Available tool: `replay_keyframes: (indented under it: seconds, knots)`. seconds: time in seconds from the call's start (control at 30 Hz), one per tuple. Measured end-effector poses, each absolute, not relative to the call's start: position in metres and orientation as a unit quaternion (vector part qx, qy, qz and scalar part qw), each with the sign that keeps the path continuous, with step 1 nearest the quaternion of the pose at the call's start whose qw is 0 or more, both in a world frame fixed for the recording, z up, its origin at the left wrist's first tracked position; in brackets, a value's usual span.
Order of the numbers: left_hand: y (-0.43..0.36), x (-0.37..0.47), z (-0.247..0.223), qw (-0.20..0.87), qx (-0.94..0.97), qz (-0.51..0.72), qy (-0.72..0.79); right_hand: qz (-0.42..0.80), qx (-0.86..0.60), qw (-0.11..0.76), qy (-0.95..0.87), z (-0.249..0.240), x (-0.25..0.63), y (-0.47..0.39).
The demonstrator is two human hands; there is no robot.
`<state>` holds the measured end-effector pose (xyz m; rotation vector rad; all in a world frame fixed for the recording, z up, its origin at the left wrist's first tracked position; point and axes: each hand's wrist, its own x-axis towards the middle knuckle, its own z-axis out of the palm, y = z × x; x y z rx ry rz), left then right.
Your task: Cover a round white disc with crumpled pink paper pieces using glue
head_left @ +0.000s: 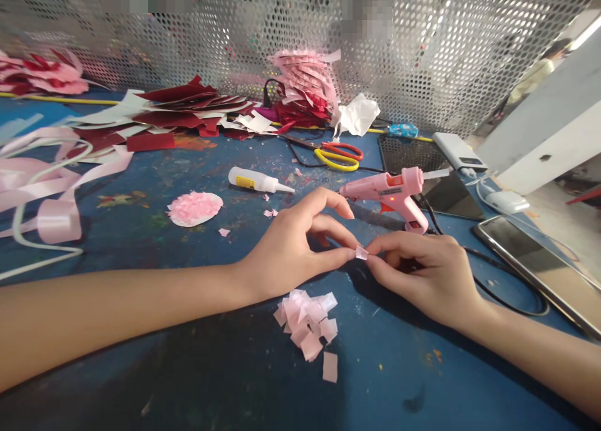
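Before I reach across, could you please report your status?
Left hand and right hand pinching one small pink piece. Pile of pink squares on near side. Glue gun just beyond right hand.

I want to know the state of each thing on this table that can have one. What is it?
Small pink piece: pinched, both hands
Glue gun: lying on its side, orange light lit
Glue bottle: lying down
Scissors: lying flat
White disc: mostly covered with pink bits
Pink squares: loosely piled, one apart
Nearest phone: screen dark
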<state>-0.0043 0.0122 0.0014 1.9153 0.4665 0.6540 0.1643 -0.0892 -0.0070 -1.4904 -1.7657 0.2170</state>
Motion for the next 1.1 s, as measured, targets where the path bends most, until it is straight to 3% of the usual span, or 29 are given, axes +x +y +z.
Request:
replay_keyframes:
  seconds: [0.53,1.1]
  knots:
    - [0.001,-0.005,-0.004,0.325,0.88,0.306,0.163,0.087,-0.591,0.372,-0.71,-0.007,0.156,-0.093]
    - [-0.007,-0.006,-0.008,0.301,0.885,0.327,0.135,0.065,-0.538,0.361,-0.759,-0.01,0.155,-0.099]
